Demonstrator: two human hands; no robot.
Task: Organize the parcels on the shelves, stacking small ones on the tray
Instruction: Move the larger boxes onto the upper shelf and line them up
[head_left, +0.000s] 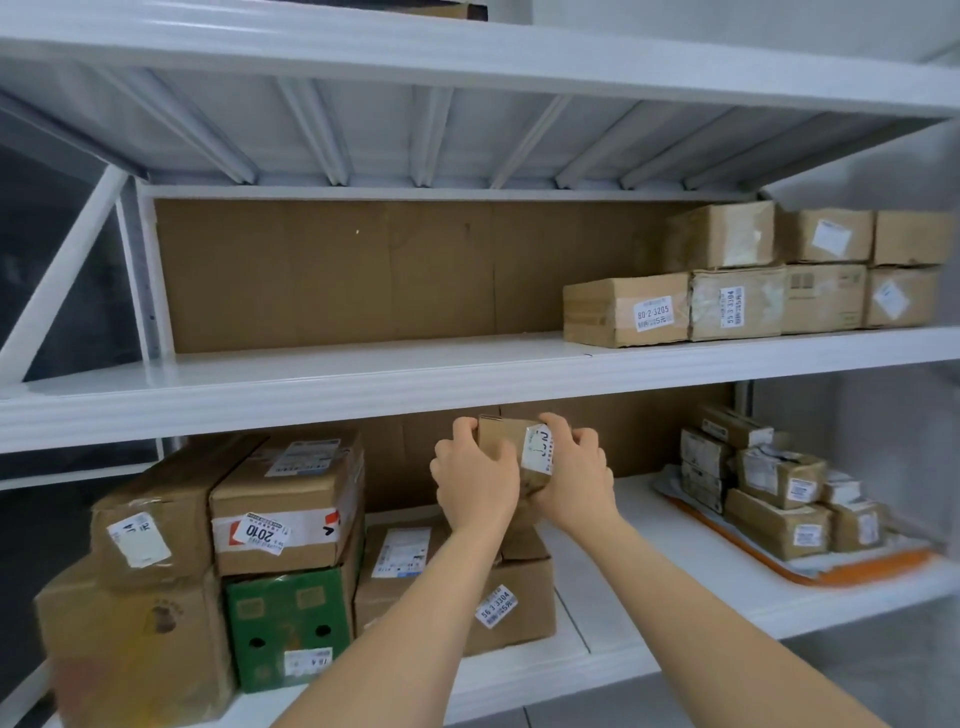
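2 hands (524, 478) grip small parcel (514, 441) between big boxes (280, 509) and tray (810, 566).

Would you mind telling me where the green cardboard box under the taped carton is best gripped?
Grip the green cardboard box by its two side walls, coming from the open shelf front. The brown taped carton rests on top, so lift that off first; neighbouring boxes crowd both sides.

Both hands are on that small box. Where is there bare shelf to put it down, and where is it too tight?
Bare: the lower shelf between the 56-3-3304 box and the orange tray; the middle shelf left of the 80-2-3205 box. Crowded: the tray's stack, the lower left boxes, the middle shelf's right end.
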